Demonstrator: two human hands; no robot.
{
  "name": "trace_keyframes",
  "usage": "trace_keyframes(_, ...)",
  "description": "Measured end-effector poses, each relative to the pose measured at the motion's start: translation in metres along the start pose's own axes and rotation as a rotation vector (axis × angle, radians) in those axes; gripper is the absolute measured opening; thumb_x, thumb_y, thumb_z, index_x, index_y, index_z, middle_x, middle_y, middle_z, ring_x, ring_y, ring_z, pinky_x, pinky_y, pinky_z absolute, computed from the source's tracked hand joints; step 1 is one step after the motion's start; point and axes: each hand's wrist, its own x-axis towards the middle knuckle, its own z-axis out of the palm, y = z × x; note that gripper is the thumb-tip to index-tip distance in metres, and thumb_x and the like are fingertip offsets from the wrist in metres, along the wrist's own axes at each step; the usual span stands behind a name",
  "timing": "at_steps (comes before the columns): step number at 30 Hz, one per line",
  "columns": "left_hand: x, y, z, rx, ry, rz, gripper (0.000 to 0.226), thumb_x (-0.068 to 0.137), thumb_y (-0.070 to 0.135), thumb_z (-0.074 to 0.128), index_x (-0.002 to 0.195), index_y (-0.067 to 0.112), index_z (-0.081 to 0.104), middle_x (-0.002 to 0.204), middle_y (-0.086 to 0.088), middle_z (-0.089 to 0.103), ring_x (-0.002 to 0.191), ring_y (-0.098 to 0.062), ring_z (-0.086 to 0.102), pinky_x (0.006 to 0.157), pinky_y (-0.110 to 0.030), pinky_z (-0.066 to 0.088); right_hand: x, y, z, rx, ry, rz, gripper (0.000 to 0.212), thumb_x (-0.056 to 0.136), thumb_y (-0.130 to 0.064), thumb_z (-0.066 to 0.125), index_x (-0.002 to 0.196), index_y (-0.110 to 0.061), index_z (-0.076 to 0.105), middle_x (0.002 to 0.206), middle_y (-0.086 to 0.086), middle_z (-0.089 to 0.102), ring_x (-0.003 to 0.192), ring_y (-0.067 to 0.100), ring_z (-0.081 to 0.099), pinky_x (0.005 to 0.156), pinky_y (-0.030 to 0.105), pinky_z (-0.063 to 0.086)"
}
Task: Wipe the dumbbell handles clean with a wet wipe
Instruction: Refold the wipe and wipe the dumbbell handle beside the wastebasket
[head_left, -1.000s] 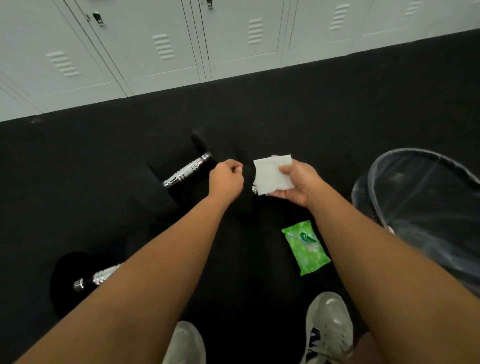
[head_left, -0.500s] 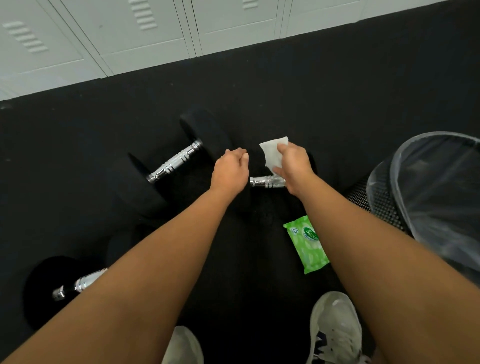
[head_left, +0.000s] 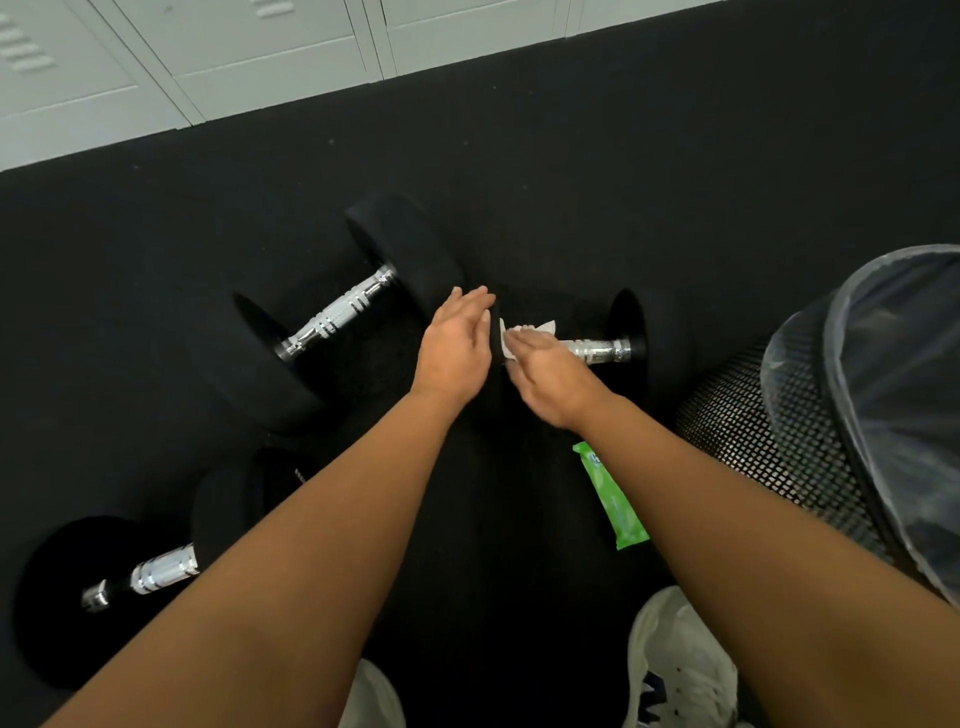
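My right hand (head_left: 550, 382) presses a white wet wipe (head_left: 524, 335) onto the chrome handle (head_left: 597, 351) of the nearest dumbbell (head_left: 631, 332), fingers curled over the wipe so only its crumpled edge shows past my fingertips. Just beside it, my left hand (head_left: 457, 351) lies loose and flat, fingers extended and together, holding nothing; whether it rests on that dumbbell's near black head I cannot tell. Beyond my left fingers lies a second dumbbell (head_left: 337, 317), its handle bare. A third dumbbell (head_left: 140, 577) sits well back, under my left forearm. Behind my right wrist a green wipe packet (head_left: 613, 504) lies on the black floor (head_left: 623, 182). Out past my right arm stands a mesh bin (head_left: 789, 452) with a plastic liner. White lockers (head_left: 234, 62) line the far edge.
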Motion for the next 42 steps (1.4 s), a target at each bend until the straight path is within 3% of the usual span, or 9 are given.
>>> trace_keyframes(5,-0.003,0.0,0.003,-0.063,0.028,-0.015,0.034,0.1,0.015,0.04,0.131,0.012,0.054,0.141,-0.001,0.049,0.142,-0.015,0.024,0.115,-0.026,0.023,-0.009,0.017,-0.009,-0.137,-0.019,-0.064,0.04,0.099,-0.011,0.041,0.137,0.001,0.044,0.146,0.017,0.04,0.14,0.027,0.029,0.109,0.013,0.0)
trace_keyframes(10,-0.002,-0.002,0.005,-0.071,0.015,-0.024,0.035,0.101,0.016,0.038,0.133,0.013,0.052,0.143,0.001,0.047,0.143,-0.012,0.02,0.11,-0.015,0.017,-0.005,0.009,-0.009,-0.137,-0.084,-0.073,0.045,0.101,-0.014,0.038,0.143,0.0,0.034,0.153,0.016,0.028,0.145,0.026,0.017,0.111,0.016,-0.002)
trace_keyframes(13,-0.002,-0.004,0.004,-0.066,0.003,-0.026,0.035,0.102,0.016,0.037,0.134,0.014,0.051,0.144,0.002,0.045,0.143,-0.011,0.019,0.107,-0.01,0.013,-0.013,0.015,-0.005,-0.186,-0.125,-0.125,0.046,0.102,-0.016,0.035,0.146,-0.003,0.029,0.156,0.012,0.021,0.147,0.023,0.009,0.109,0.014,-0.011)
trace_keyframes(17,-0.003,-0.004,0.006,-0.086,0.0,-0.033,0.035,0.102,0.017,0.037,0.134,0.014,0.051,0.145,0.002,0.044,0.144,-0.011,0.017,0.109,-0.013,0.014,-0.013,0.025,-0.01,-0.174,-0.145,-0.057,0.046,0.104,-0.027,0.025,0.147,-0.009,0.03,0.157,0.008,0.019,0.147,0.019,0.005,0.117,0.032,0.003)
trace_keyframes(23,-0.002,-0.006,0.007,-0.086,0.019,-0.024,0.035,0.101,0.016,0.037,0.133,0.013,0.051,0.144,0.001,0.045,0.144,-0.012,0.018,0.111,-0.018,0.017,-0.01,0.016,0.006,-0.19,-0.14,-0.05,0.049,0.104,-0.029,0.022,0.148,-0.007,0.025,0.158,0.008,0.018,0.147,0.021,0.003,0.119,0.041,0.008)
trace_keyframes(34,-0.003,-0.007,0.011,-0.093,0.029,-0.011,0.036,0.102,0.017,0.036,0.134,0.014,0.05,0.145,0.002,0.044,0.144,-0.012,0.018,0.115,-0.026,0.019,-0.01,0.017,0.011,-0.235,-0.101,-0.071,0.049,0.103,-0.025,0.026,0.148,-0.007,0.024,0.158,0.009,0.017,0.147,0.025,0.002,0.118,0.04,0.002)
trace_keyframes(42,-0.003,-0.007,0.013,-0.085,0.033,-0.018,0.036,0.102,0.018,0.035,0.135,0.013,0.049,0.145,0.002,0.043,0.144,-0.012,0.017,0.111,-0.018,0.015,-0.009,0.018,0.006,-0.259,-0.094,-0.035,0.048,0.103,-0.026,0.023,0.148,-0.008,0.025,0.158,0.01,0.018,0.147,0.026,0.003,0.118,0.039,0.002)
